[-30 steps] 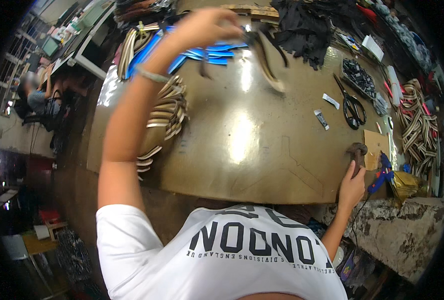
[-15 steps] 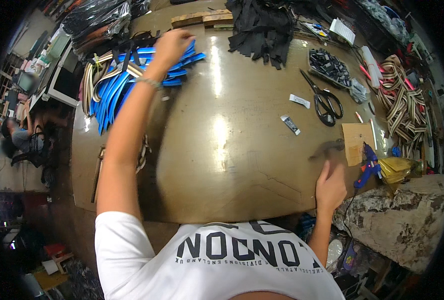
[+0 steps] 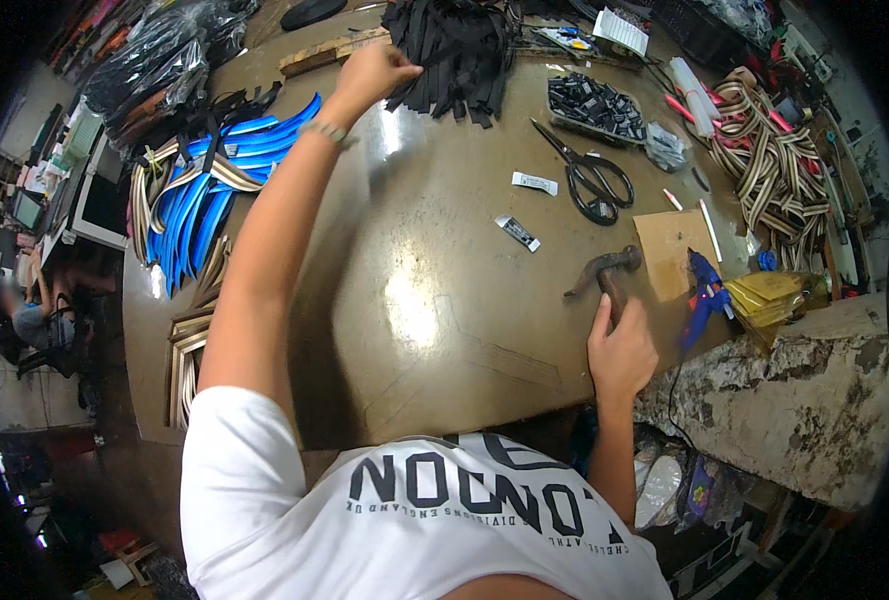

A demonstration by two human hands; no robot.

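My left hand [image 3: 376, 77] reaches far across the table, its fingers pinched together at the left edge of a heap of black fabric strips [image 3: 451, 65]. Whether a strip is between the fingertips I cannot make out. Nearer to me on the right, my right hand [image 3: 622, 348] is wrapped around the handle of a hammer [image 3: 609, 265], whose dark metal head lies over the tabletop. Left of my left forearm lies a fanned bundle of blue straps [image 3: 189, 215] with some striped ones.
Black-handled scissors [image 3: 589, 180], two small packets [image 3: 517, 233] and a tray of black buckles [image 3: 596, 105] lie on the right. Beyond the hammer are cardboard [image 3: 669, 250], a blue glue gun [image 3: 704, 295] and striped straps [image 3: 769, 150]. A person [image 3: 34, 310] sits far left.
My left hand has moved from above the blue straps rightward to the black strips. My right hand keeps hold of the hammer. The whole view has shifted.
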